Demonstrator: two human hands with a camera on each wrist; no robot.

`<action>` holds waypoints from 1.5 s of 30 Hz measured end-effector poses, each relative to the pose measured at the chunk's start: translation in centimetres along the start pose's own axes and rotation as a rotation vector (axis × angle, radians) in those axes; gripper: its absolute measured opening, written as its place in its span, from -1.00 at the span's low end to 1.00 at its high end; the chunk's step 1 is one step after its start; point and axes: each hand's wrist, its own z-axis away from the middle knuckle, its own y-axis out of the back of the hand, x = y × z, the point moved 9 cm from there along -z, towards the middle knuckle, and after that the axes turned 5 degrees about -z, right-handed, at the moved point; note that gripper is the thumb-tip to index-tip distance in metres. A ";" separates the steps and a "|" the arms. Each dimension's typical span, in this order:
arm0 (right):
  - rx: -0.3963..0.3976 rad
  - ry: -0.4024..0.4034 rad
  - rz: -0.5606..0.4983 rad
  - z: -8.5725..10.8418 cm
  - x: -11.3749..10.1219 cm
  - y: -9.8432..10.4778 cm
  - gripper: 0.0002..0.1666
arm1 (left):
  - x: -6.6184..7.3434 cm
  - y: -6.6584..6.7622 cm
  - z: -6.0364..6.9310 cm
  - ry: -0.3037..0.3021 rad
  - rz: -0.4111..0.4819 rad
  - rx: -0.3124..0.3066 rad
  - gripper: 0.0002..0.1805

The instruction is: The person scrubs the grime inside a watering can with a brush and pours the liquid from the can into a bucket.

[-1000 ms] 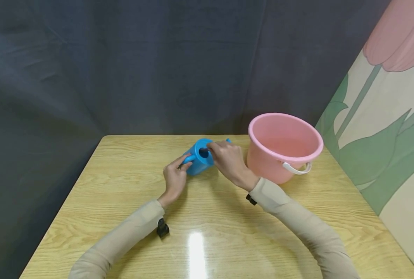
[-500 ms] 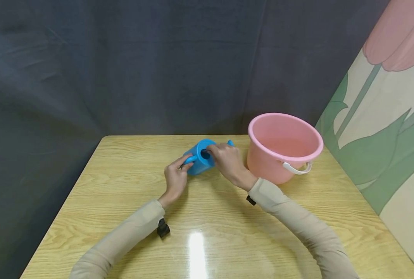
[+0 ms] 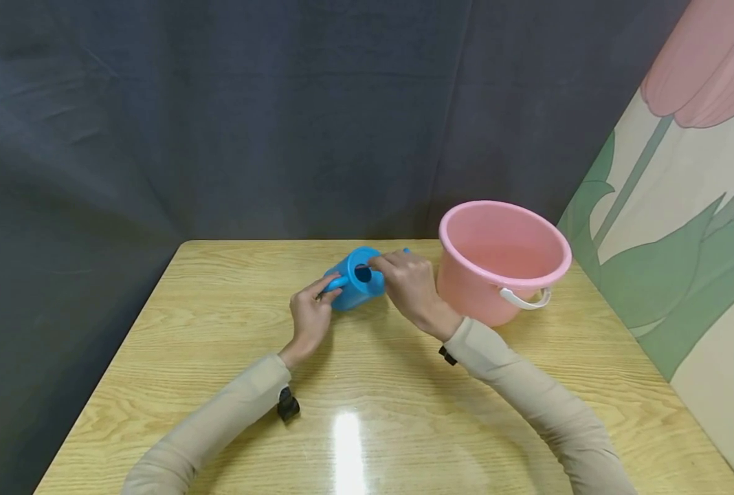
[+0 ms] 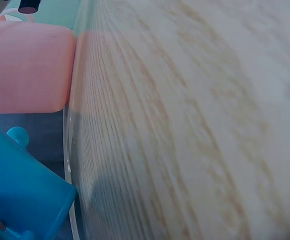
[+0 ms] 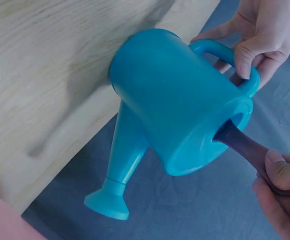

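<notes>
A blue watering can (image 3: 350, 297) is held tilted near the back of the table; whether its base touches the wood I cannot tell. My left hand (image 3: 311, 316) grips its loop handle (image 5: 220, 50), thumb on top. With my right hand (image 3: 412, 289) I pinch the slim handle of a dark brown, spoon-like utensil (image 5: 247, 150). Its far end goes into the can's round opening and is hidden inside. The spout, with its flared rose (image 5: 107, 202), points away from the can's handle, largely behind my right hand in the head view.
A pink bucket (image 3: 475, 295) with a white bail handle (image 3: 528, 302) stands just right of my right hand. The wooden table (image 3: 218, 323) ends at a dark curtain (image 3: 305, 137). A wall painted with tulips (image 3: 688, 275) borders the right side.
My right hand shifts slightly, and the utensil moves a little in the can's opening. The left hand keeps its grip, the can stays almost still, and the bucket stays in place.
</notes>
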 end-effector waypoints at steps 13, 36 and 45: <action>-0.086 -0.016 0.040 1.1 0.8 -2.9 -0.88 | 0.0 0.1 0.1 -0.002 -0.012 -0.003 -0.71; -0.076 -0.043 0.025 1.5 1.4 -3.3 -0.82 | -0.6 0.1 0.2 0.047 0.007 -0.007 -0.69; -0.088 -0.339 -0.249 1.5 3.4 -3.9 -0.77 | -0.5 0.3 0.1 0.032 -0.013 0.004 -0.70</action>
